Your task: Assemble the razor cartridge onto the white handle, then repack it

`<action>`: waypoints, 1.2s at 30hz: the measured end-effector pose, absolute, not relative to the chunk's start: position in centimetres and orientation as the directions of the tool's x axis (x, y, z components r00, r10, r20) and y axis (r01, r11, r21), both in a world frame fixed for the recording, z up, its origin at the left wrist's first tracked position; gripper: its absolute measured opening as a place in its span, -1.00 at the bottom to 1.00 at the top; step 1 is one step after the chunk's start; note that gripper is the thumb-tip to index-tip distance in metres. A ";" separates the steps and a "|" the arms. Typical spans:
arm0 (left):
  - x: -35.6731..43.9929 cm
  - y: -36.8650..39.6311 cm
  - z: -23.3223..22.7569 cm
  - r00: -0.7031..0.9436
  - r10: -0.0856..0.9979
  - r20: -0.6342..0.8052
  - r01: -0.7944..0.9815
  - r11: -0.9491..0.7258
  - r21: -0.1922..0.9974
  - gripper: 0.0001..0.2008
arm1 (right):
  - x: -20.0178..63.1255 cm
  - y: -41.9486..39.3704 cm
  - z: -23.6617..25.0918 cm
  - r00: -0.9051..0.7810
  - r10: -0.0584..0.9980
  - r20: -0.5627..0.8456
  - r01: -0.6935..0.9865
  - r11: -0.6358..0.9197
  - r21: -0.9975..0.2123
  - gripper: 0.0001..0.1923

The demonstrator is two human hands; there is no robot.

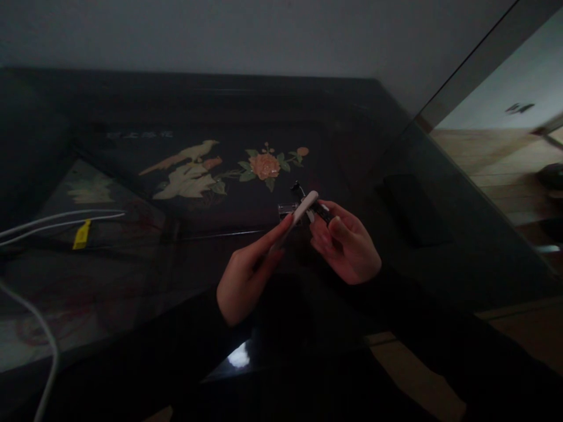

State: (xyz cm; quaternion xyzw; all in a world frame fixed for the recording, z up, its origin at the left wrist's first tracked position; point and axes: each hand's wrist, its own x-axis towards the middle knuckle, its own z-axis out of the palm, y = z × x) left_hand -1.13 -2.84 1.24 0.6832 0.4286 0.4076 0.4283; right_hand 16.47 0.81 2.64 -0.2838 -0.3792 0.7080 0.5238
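Over the dark glass-topped table (352, 158), my left hand (248, 275) grips a slim white object (303, 205) with a rounded end, seen edge-on. Its kind cannot be made out. My right hand (347, 243) pinches a small black-and-silver piece (320, 210) between thumb and fingers, right against the white object's far end. A small dark part (297, 189) sticks out just beyond them. Behind the left fingertips lies a small clear, shiny item (287, 209), partly covered. Dim light hides finer detail.
A dark flat rectangular object (413, 208) lies on the right of the table. White cables (61, 218) run in from the left, with a yellow tag (81, 234) nearby. A bird-and-flower picture (264, 166) decorates the tabletop. A wall stands behind; tiled floor shows at right.
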 end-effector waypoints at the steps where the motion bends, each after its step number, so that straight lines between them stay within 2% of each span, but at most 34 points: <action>1: -1.1 -2.8 1.2 0.296 0.936 0.190 0.234 -0.264 0.936 -0.48 | 16.5 0.8 2.7 -0.289 0.957 -0.009 -0.525 -0.166 -0.835 -0.62; 6: -1.1 -2.9 1.4 0.288 0.936 0.201 0.227 -0.270 0.936 -0.48 | 16.4 0.8 2.7 -0.270 0.963 -0.016 -0.524 -0.161 -0.837 -0.60; 16: -0.9 -3.5 1.7 0.419 0.866 0.272 0.184 -0.374 0.909 -0.47 | 16.5 1.0 2.7 -0.243 0.969 -0.056 -0.495 -0.173 -0.851 -0.52; 21: -0.9 -3.5 1.7 0.439 0.859 0.265 0.173 -0.370 0.913 -0.47 | 16.5 1.0 2.7 -0.234 0.971 -0.046 -0.488 -0.159 -0.858 -0.52; 29: -1.1 -3.1 1.5 0.363 0.907 0.215 0.242 -0.315 0.918 -0.51 | 16.5 1.0 2.7 -0.297 0.954 -0.026 -0.489 -0.175 -0.855 -0.52; 36: -1.2 -2.9 1.4 0.286 0.937 0.200 0.251 -0.275 0.928 -0.49 | 16.6 0.7 2.5 -0.297 0.955 0.011 -0.520 -0.152 -0.840 -0.60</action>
